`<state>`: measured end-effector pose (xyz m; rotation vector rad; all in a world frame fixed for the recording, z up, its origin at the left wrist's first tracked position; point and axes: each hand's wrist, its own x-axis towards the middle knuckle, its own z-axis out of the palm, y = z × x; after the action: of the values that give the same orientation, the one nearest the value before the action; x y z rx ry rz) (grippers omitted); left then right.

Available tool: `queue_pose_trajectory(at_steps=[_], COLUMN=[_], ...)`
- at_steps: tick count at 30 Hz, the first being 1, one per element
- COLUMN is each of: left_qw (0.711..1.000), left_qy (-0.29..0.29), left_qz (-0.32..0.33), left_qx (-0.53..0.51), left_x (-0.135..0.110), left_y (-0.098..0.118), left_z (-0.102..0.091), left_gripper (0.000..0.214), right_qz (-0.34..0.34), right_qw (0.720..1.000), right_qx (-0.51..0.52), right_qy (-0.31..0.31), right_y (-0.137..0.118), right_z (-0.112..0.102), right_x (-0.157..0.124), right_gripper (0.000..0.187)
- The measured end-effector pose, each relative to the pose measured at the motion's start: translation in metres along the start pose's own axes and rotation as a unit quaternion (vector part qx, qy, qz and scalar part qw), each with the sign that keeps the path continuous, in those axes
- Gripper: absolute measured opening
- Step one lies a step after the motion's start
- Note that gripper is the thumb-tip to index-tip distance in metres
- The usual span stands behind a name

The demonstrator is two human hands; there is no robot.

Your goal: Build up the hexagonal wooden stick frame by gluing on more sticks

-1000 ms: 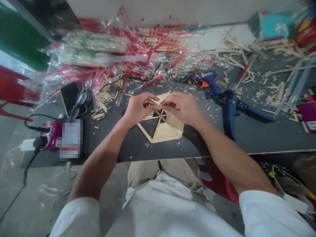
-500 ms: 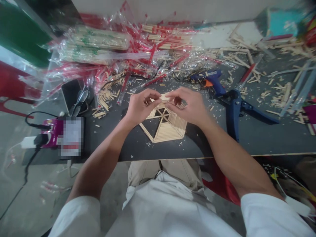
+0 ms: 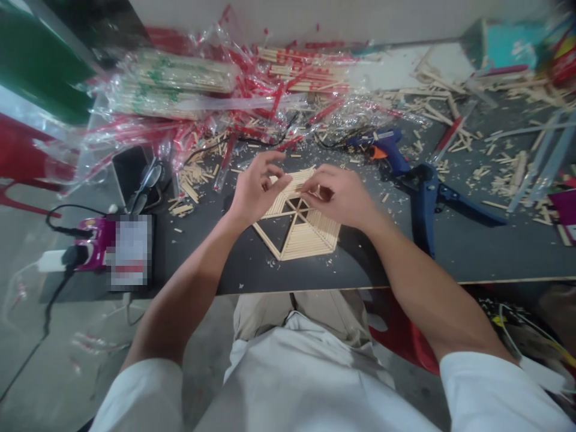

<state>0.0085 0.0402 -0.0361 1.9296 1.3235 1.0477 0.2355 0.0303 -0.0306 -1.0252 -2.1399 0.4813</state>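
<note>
Hexagonal stick panel (image 3: pixel 310 241) lies flat on dark tabletop (image 3: pixel 252 277), nr front edge, directly in front of the person, w/ both hands at its far half. Spokes cross mid-panel; near & R-hand sections filled w/ parallel sticks, lower-L section unfilled bar its outer edge, tabletop showing thru. Small dark gaps around the hub too.

L hand (image 3: pixel 255 191) over panel's far-L side: fingers curled but spread, thumb well apart from index, nothing seen in grip. R hand (image 3: pixel 341 193) over far-R side: thumb & index tips close together nr the hub; can't tell if a small stick is pinched there, or if tips touch the panel.

Beyond R hand: blue glue gun (image 3: pixel 390 151) w/ orange trigger; nearer, blue-handled cutter (image 3: pixel 423 207), handles splayed. Stick offcuts (image 3: pixel 191 183) piled L of panel. Further L: eyeglasses (image 3: pixel 148 180) by a dark phone (image 3: pixel 126 171), then purple power adapter (image 3: pixel 93 240) w/ plugs in. Plastic-wrapped stick bundles (image 3: pixel 180 78) along the back.
</note>
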Motion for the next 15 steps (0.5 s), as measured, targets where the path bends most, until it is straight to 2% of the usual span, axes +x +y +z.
queue_pose_trajectory(at_steps=[4,8,15], left_qw=[0.999,0.998,0.997], left_qy=[0.045,0.032,0.02], left_qz=[-0.006,0.004,0.009], left_qx=[0.027,0.052,0.071], left_x=[0.0047,0.0036,0.0026], left_y=[-0.0063,-0.0045,-0.0072], left_z=[-0.0007,0.001,0.0032], left_gripper=[0.031,0.027,0.021], right_qz=[0.0,0.008,0.038], right_qw=[0.999,0.998,0.998], right_qx=[-0.008,0.0,-0.002], right_qy=[-0.036,-0.054,-0.039], right_y=[0.0007,-0.0008,-0.004], right_z=[0.0016,0.0031,0.0083], right_x=[0.0,0.0013,0.0027], right_gripper=[0.007,0.008,0.007])
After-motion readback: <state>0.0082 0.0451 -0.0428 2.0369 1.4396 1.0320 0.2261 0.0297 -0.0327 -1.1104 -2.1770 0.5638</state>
